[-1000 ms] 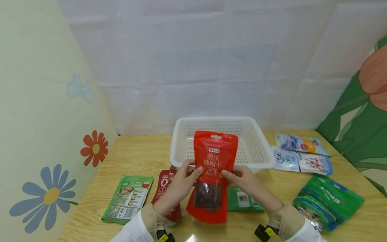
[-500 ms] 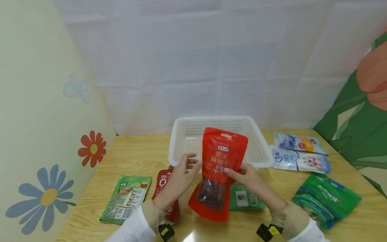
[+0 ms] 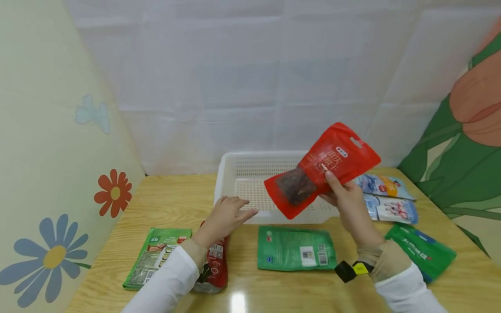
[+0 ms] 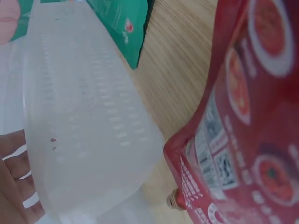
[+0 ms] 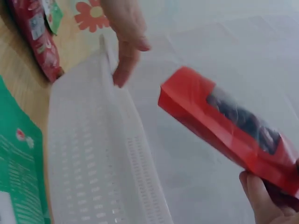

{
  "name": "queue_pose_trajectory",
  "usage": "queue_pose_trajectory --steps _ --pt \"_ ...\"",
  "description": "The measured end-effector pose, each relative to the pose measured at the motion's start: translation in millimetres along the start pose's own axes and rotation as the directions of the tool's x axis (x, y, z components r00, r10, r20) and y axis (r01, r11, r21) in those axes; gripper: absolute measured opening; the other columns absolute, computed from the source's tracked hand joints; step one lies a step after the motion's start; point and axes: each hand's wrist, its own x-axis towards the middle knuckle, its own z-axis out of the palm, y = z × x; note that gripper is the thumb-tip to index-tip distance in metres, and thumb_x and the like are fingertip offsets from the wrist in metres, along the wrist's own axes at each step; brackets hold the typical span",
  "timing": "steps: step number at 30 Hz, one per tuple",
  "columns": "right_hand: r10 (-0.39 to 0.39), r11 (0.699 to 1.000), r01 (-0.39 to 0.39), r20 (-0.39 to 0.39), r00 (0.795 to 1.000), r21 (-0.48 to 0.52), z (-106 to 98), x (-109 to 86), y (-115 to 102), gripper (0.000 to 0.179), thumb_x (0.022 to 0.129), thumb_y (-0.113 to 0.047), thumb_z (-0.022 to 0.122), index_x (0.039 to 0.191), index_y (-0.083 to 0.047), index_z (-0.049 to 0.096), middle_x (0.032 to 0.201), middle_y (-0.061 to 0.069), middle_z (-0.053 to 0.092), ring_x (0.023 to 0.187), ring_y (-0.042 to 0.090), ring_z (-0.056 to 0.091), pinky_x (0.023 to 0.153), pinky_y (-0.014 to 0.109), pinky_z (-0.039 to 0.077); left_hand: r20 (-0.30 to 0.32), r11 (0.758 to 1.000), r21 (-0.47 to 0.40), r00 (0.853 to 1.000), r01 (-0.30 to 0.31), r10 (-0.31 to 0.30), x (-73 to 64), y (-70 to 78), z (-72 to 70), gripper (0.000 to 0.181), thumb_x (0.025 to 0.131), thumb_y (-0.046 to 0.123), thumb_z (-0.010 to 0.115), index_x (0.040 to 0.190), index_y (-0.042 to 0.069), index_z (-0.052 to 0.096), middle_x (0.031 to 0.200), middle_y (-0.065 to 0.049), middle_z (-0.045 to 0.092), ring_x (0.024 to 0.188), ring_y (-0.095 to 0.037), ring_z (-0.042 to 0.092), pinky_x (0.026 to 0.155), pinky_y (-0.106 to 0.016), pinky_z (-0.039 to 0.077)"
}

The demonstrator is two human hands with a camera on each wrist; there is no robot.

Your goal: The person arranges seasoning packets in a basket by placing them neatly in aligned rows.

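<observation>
My right hand (image 3: 348, 202) grips a red pouch of dried chillies (image 3: 318, 171) by its side edge, thumb on the printed front. The pouch hangs tilted over the right part of a white perforated plastic basket (image 3: 250, 189), its window end pointing down to the left. In the right wrist view the chillies (image 5: 243, 121) show through the clear window. My left hand (image 3: 225, 217) holds nothing; its fingers reach loosely over the basket's front left rim. Below that hand lies a dark red spouted pouch (image 3: 216, 265), partly covered by the left wrist.
A green pouch (image 3: 287, 250) lies in front of the basket. Another green pouch (image 3: 150, 256) is at the left, and a third green pouch (image 3: 424, 254) at the right. Two pale blue packets, the upper packet (image 3: 385, 186) and the lower packet (image 3: 395, 211), lie right of the basket.
My left hand has let go of the chilli pouch and moved slightly left. My right hand has carried the pouch up and right, tilting it and uncovering the green pouch below.
</observation>
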Motion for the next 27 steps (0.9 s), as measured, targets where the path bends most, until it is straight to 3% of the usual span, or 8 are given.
queue_pose_trajectory --steps 4,7,10,13,15,18,21,27 --pt "-0.019 0.994 0.024 -0.044 0.999 0.102 -3.0 12.1 -0.4 0.042 0.095 -0.036 0.053 0.131 -0.016 0.041 0.102 -0.021 0.060 0.086 -0.007 0.065 0.076 0.012 0.053 -0.006 0.996 0.092 1.000 -0.007 0.007 5.8 -2.2 5.4 0.065 0.081 0.061 0.062 0.118 0.007 0.067 0.118 -0.008 0.069 0.118 -0.031 0.058 0.109 -0.055 0.030" --pt "-0.035 0.994 0.043 -0.077 0.996 0.101 -3.7 19.7 2.0 0.057 0.095 -0.034 0.055 0.142 -0.013 0.033 0.112 -0.015 0.053 0.089 -0.007 0.063 0.076 0.013 0.053 -0.008 0.990 0.140 0.999 -0.035 0.036 10.0 -5.5 10.8 0.061 0.074 0.060 0.069 0.110 0.011 0.070 0.105 -0.004 0.074 0.104 -0.027 0.065 0.104 -0.053 0.034" --pt "-0.049 0.998 0.054 -0.125 0.991 0.043 -3.5 27.4 4.5 0.065 0.095 -0.033 0.055 0.148 -0.009 0.027 0.121 -0.009 0.050 0.094 -0.005 0.060 0.077 0.012 0.052 0.000 0.980 0.192 0.998 -0.056 0.057 12.3 -7.0 15.4 0.049 0.073 0.055 0.073 0.099 0.014 0.072 0.093 -0.002 0.075 0.090 -0.023 0.068 0.099 -0.050 0.038" --pt "-0.066 0.992 0.048 -0.167 0.984 -0.114 -2.2 35.7 8.0 0.062 0.097 -0.036 0.051 0.148 -0.007 0.030 0.135 0.004 0.050 0.106 0.002 0.059 0.080 0.009 0.050 0.005 0.963 0.263 0.998 -0.058 0.058 13.4 -7.5 18.8 0.036 0.074 0.048 0.074 0.091 0.017 0.071 0.086 0.001 0.075 0.084 -0.019 0.069 0.089 -0.042 0.044" --pt "-0.085 0.966 0.033 -0.194 0.977 -0.258 -1.1 41.0 11.6 0.060 0.098 -0.039 0.047 0.146 -0.006 0.034 0.141 0.011 0.048 0.115 0.012 0.058 0.086 0.014 0.051 0.012 0.951 0.304 0.999 -0.053 0.052 13.7 -8.1 20.1 0.031 0.075 0.045 0.075 0.089 0.018 0.072 0.085 0.001 0.075 0.079 -0.017 0.069 0.078 -0.037 0.048" --pt "-0.131 0.902 0.029 -0.210 0.969 -0.431 -0.3 49.6 18.6 0.058 0.099 -0.040 0.044 0.142 -0.001 0.041 0.140 0.021 0.050 0.123 0.028 0.053 0.098 0.032 0.049 0.023 0.942 0.333 0.999 -0.042 0.037 14.6 -8.0 20.5 0.022 0.075 0.040 0.076 0.083 0.020 0.071 0.080 0.003 0.073 0.071 -0.016 0.067 0.060 -0.033 0.048" --pt "-0.153 0.870 0.025 -0.221 0.963 -0.493 0.8 57.3 26.9 0.055 0.099 -0.036 0.045 0.137 0.005 0.045 0.136 0.027 0.052 0.123 0.038 0.052 0.101 0.050 0.044 0.032 0.934 0.354 0.999 -0.039 0.030 15.4 -7.6 21.1 0.016 0.077 0.034 0.074 0.074 0.020 0.069 0.073 0.003 0.071 0.063 -0.016 0.063 0.050 -0.033 0.045" --pt "-0.142 0.823 -0.023 -0.244 0.959 -0.568 1.5 68.5 42.7 0.057 0.099 -0.037 0.044 0.131 0.011 0.048 0.129 0.032 0.054 0.119 0.043 0.054 0.098 0.052 0.045 0.043 0.923 0.381 0.998 -0.061 0.049 14.8 -8.0 23.0 0.011 0.079 0.028 0.072 0.070 0.021 0.068 0.069 0.004 0.069 0.061 -0.014 0.062 0.047 -0.030 0.041"
